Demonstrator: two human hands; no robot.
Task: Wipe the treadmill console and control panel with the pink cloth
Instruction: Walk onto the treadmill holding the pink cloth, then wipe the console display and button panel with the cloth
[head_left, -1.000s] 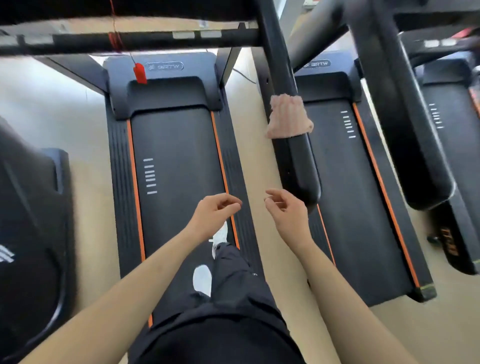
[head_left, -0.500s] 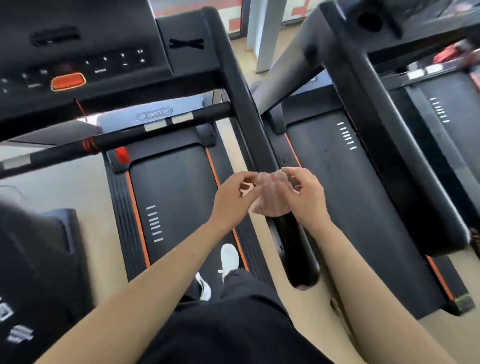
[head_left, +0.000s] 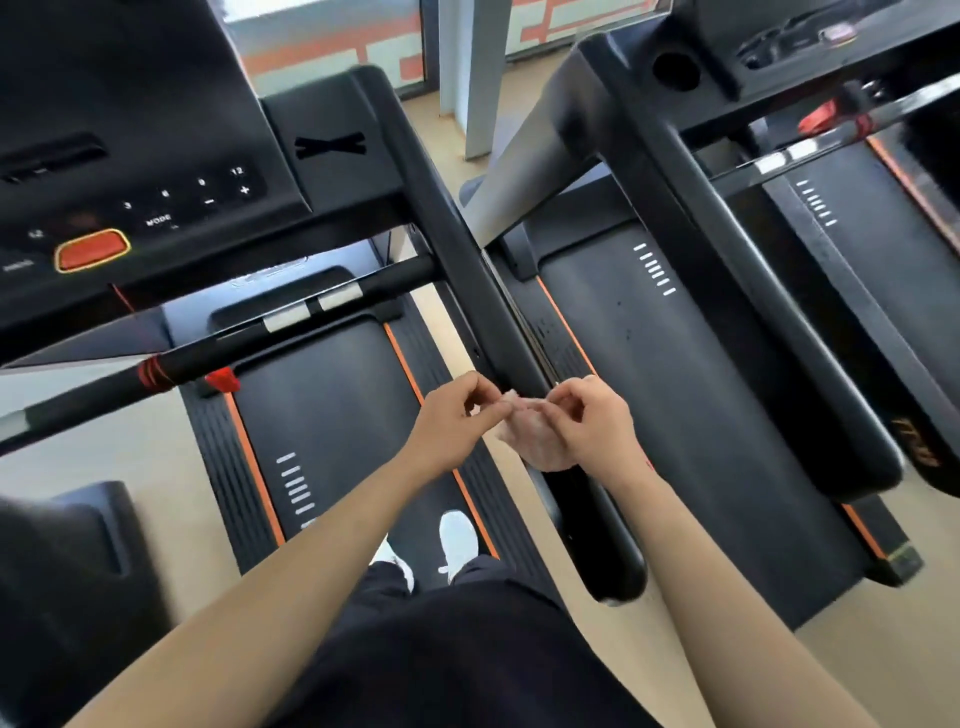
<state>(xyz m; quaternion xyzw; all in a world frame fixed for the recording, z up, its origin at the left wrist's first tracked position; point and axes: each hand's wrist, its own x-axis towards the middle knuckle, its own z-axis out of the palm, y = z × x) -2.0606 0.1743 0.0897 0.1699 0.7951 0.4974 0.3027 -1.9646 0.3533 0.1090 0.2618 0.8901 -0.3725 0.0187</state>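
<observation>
- The console (head_left: 130, 171) sits at upper left, above the belt (head_left: 332, 426).
- The crossbar (head_left: 208, 353) runs below the console, over the belt's front.
- The handrail (head_left: 467, 270) runs along the belt's right.
- Both hands (head_left: 452, 426) (head_left: 592, 421) meet at the handrail, the cloth (head_left: 530, 441) between them.
- The shoes (head_left: 457, 540) stand on the belt.
- A second treadmill (head_left: 701, 415) lies right of the handrail.

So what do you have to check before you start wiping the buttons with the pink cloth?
1. Pink cloth in hand: ok, left hand and right hand both pinch it.
2. Cloth off the side handrail: ok, it looks lifted clear.
3. Cloth opened flat: not ok, bunched.
4. Control panel in view with nothing on it: ok.
5. Cloth damp or dry: cannot tell.
6. Treadmill stopped: cannot tell.
</observation>
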